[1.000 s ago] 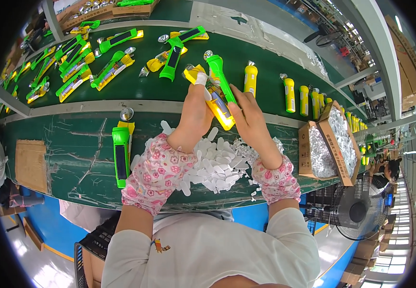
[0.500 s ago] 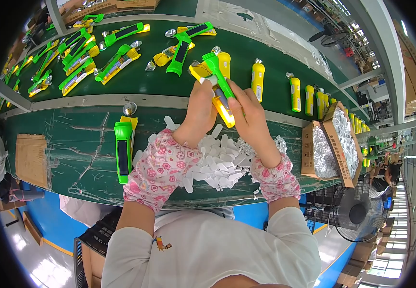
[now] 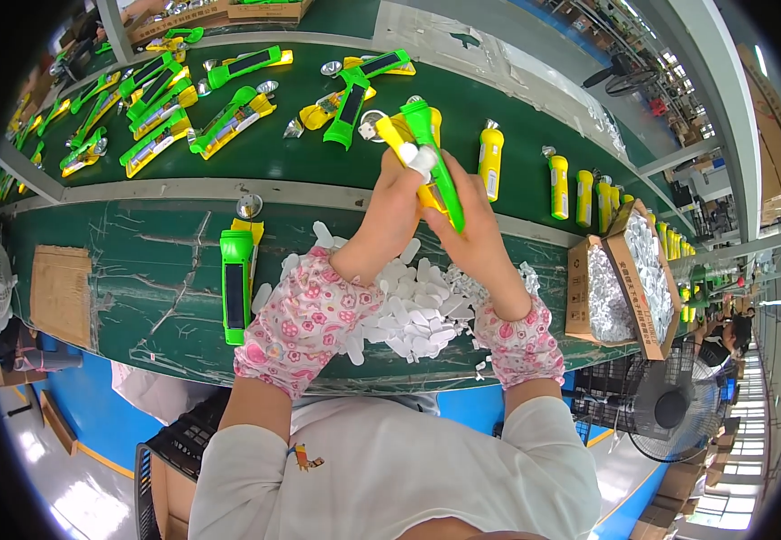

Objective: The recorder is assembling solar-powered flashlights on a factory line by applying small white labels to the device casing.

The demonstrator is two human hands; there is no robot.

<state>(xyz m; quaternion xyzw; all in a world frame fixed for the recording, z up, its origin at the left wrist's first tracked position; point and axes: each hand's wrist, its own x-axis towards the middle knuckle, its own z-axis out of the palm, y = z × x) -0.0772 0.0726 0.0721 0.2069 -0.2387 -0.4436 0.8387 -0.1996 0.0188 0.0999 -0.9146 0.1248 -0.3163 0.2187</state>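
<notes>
With a pile of loose white pieces (image 3: 415,310) on the green bench (image 3: 129,288) as the landmark, the person works just beyond it, where both hands meet over a flashlight casing (image 3: 418,115). The casing is raised above the far side of the pile, tilted, its head end pointing away from the pile.

The left hand (image 3: 397,193) grasps the yellow half (image 3: 394,137), its fingers curled round the lower part; a white wrap (image 3: 424,161) covers one of its digits (it hides some of the casing from view). The right hand (image 3: 471,211) is closed on the green half (image 3: 446,186), which lies alongside the yellow one. How tightly the two halves meet cannot be told, since the fingers cover much of the seam.

The forearms, in pink flowered sleeves (image 3: 305,319), pass along the left and right sides of the pile. To the left of the pile another green-and-yellow flashlight (image 3: 235,283) lies with a dark panel facing up and a shiny reflector (image 3: 249,206) at its far end; well to the left is a flat cardboard piece (image 3: 62,295). To the right of the pile stands a carton (image 3: 579,297) of small shiny bits (image 3: 611,310).

Beyond the pile, past a metal rail (image 3: 183,188), opened flashlights (image 3: 158,144) spread out toward the left, and yellow flashlights (image 3: 559,187) stand in a row toward the right.
</notes>
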